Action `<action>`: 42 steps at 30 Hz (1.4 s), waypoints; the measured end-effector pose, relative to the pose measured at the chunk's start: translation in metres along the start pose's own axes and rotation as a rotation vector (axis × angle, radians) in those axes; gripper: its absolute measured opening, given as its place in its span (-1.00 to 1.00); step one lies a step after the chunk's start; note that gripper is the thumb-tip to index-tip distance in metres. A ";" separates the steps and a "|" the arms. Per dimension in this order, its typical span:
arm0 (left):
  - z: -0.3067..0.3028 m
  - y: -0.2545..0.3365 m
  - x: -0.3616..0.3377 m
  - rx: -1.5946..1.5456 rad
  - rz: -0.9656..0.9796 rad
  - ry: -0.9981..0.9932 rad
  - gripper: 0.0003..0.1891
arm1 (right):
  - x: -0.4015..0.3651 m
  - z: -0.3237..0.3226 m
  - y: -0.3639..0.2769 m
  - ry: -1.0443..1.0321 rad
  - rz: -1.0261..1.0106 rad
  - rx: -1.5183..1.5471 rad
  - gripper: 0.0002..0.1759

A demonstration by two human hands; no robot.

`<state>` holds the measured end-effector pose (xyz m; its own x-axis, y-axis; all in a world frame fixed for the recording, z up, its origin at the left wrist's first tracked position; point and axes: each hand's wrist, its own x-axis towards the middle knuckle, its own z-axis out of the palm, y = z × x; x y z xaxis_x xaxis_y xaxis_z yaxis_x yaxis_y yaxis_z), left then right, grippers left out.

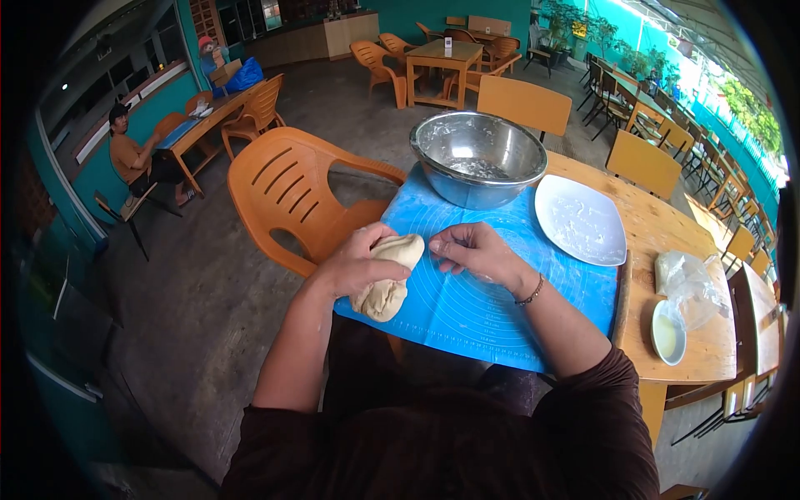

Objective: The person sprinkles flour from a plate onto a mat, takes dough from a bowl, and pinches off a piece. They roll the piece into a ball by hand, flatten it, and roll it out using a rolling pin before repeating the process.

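Observation:
A lump of pale dough (385, 298) is gripped in my left hand (353, 265), with the fingers and thumb wrapped round it. It is held up over the left edge of a blue baking mat (467, 321) printed with white circles and a ruler. Just right of the dough, apart from it, my right hand (482, 253) has its fingers curled and the thumb pressed in. Whether anything small sits in that pinch is hidden. Behind the hands stands a steel mixing bowl (479, 190) with floury residue inside.
Right of the bowl lies a white plate (581, 218) dusted with flour. A small bowl (668, 333) of pale liquid and a plastic bag (690, 287) are on the wooden table (646, 242). An orange chair (292, 183) adjoins the mat's left side. A person (132, 154) sits far left.

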<state>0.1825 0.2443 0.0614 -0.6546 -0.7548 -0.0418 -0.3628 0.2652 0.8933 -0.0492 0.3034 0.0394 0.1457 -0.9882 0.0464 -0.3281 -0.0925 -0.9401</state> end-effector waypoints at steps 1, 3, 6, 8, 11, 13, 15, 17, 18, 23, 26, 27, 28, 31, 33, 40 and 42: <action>0.001 0.005 0.002 -0.161 -0.004 -0.034 -0.45 | 0.000 -0.001 0.000 -0.026 0.077 0.191 -0.44; 0.006 0.010 0.011 -0.317 0.019 -0.056 -0.49 | 0.001 -0.005 0.003 -0.060 0.072 0.350 -0.38; 0.026 0.020 0.022 -0.044 0.068 0.028 -0.59 | -0.006 -0.004 0.000 -0.088 0.010 0.570 -0.29; 0.037 0.022 0.026 0.016 0.100 0.042 -0.60 | -0.010 -0.003 -0.006 -0.107 -0.108 0.365 -0.33; 0.046 0.018 0.027 0.194 0.125 0.036 -0.42 | -0.015 -0.006 -0.011 -0.036 -0.012 0.258 -0.49; 0.057 0.009 0.020 0.333 0.201 0.146 -0.33 | -0.015 -0.002 -0.011 -0.009 0.039 0.101 -0.56; 0.065 0.011 0.019 0.477 0.276 0.265 -0.25 | -0.015 0.012 -0.003 0.150 -0.296 -0.174 -0.65; 0.070 0.019 0.021 0.387 0.270 0.232 -0.12 | -0.017 0.019 -0.009 0.197 -0.383 -0.312 -0.67; 0.068 0.021 0.022 0.389 0.273 0.240 -0.12 | -0.018 0.020 -0.014 0.247 -0.471 -0.453 -0.69; 0.064 0.016 0.023 0.227 0.255 0.170 -0.22 | -0.020 0.012 -0.024 0.285 -0.458 -0.507 -0.70; 0.065 0.008 0.025 0.437 0.409 0.211 -0.51 | -0.021 0.010 -0.032 0.236 -0.365 -0.494 -0.75; 0.064 0.009 0.024 0.438 0.413 0.211 -0.51 | -0.022 0.010 -0.036 0.242 -0.346 -0.566 -0.77; 0.062 0.010 0.025 0.523 0.397 0.203 -0.62 | -0.024 0.008 -0.040 0.247 -0.349 -0.569 -0.77; 0.055 0.021 0.020 0.638 0.315 0.158 -0.74 | -0.031 0.005 -0.047 0.212 -0.231 -0.422 -0.85; 0.049 0.035 0.014 0.668 0.254 0.129 -0.74 | -0.034 0.000 -0.047 0.152 -0.082 -0.043 -0.91; 0.027 0.017 0.032 0.691 -0.051 0.181 -0.62 | -0.067 -0.037 -0.062 0.315 -0.223 0.492 -0.87; 0.026 0.008 0.038 0.640 -0.114 0.170 -0.58 | -0.071 -0.048 -0.057 0.382 -0.174 0.461 -0.81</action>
<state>0.1373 0.2332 0.0548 -0.4942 -0.8693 -0.0019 -0.7796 0.4422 0.4435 -0.0853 0.3726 0.1061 -0.2112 -0.9452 0.2489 0.1200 -0.2778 -0.9531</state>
